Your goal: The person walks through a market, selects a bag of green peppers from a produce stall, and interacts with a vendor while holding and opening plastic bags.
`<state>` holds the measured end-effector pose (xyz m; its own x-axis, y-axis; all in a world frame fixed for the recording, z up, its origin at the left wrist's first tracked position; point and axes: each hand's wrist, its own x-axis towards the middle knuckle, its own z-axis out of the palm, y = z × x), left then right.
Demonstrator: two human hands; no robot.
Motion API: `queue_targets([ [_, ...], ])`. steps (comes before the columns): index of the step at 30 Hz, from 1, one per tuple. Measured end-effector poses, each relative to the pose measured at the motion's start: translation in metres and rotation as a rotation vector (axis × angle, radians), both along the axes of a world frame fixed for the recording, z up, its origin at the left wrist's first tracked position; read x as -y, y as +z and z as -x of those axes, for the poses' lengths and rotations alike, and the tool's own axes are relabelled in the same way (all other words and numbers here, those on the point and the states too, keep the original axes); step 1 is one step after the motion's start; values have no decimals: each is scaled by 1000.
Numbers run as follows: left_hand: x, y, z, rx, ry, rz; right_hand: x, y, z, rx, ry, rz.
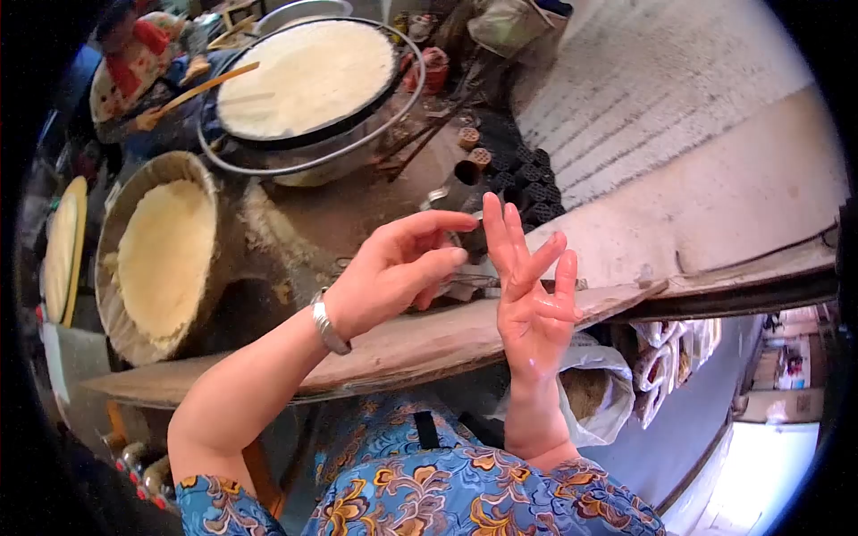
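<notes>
My left hand [393,268], with a silver bracelet [330,322] at the wrist, is raised with thumb and index finger apart and the other fingers curled. Nothing shows in its grip. Beside it, my right hand [534,295] is held up, palm towards me, its fingers spread and the skin shiny. No contact between the hands is visible. Both are above the curved wooden board [420,344] in front of my body. Farther off, a round griddle [308,80] is covered with a pale layer.
A person [143,67] at the upper left holds a wooden stick [207,89] over the griddle. A lined basket [161,255] contains pale mush or dough. Black honeycomb coal briquettes [534,183] are stacked near the wall. An open white sack [594,393] stands at the right.
</notes>
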<state>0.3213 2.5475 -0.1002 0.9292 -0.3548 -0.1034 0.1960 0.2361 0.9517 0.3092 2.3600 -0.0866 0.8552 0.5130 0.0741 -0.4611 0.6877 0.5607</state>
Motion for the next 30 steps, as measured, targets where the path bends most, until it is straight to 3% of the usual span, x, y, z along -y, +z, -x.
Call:
queue_targets([
  [11, -2, -12, -9, -195, -54, 475, -12, -5, -3, -1, 59, 34],
  [30, 6, -16, -11, -205, 13, 489, -11, -6, -5, 5, 43, 75],
])
